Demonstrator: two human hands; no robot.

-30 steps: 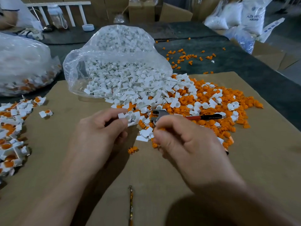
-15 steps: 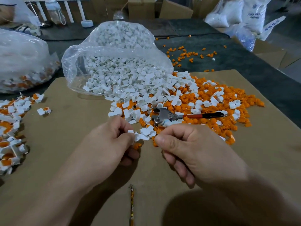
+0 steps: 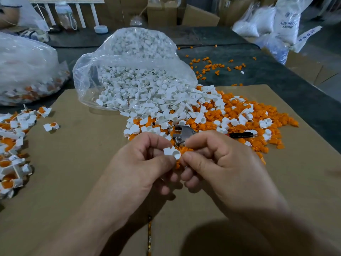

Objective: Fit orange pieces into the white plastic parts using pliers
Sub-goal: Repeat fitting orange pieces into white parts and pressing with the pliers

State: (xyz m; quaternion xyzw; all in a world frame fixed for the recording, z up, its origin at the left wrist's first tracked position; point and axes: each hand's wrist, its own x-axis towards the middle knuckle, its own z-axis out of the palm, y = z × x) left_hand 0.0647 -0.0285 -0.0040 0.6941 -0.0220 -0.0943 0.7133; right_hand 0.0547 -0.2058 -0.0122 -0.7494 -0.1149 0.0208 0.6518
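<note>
My left hand (image 3: 142,163) pinches a white plastic part (image 3: 172,152) between thumb and fingers, its round cup facing up. My right hand (image 3: 217,163) is right beside it, thumb and forefinger tips pinched together against the part's cup; what they hold is too small to tell. Just behind my hands the pliers (image 3: 182,134) lie on the pile, metal head towards me, red and black handle (image 3: 239,134) pointing right. Loose white parts (image 3: 156,106) and orange pieces (image 3: 258,117) are heaped behind them.
A clear bag (image 3: 129,71) spills white parts onto the brown cardboard sheet (image 3: 83,163). White parts with orange pieces in them lie at the left edge (image 3: 11,145). Another filled bag (image 3: 27,71) sits far left. Orange pieces are scattered on the dark surface (image 3: 212,67) behind.
Both hands have drawn back from the pile and come together. My left hand now holds a white part up in plain sight, and my right fingertips have closed in on it.
</note>
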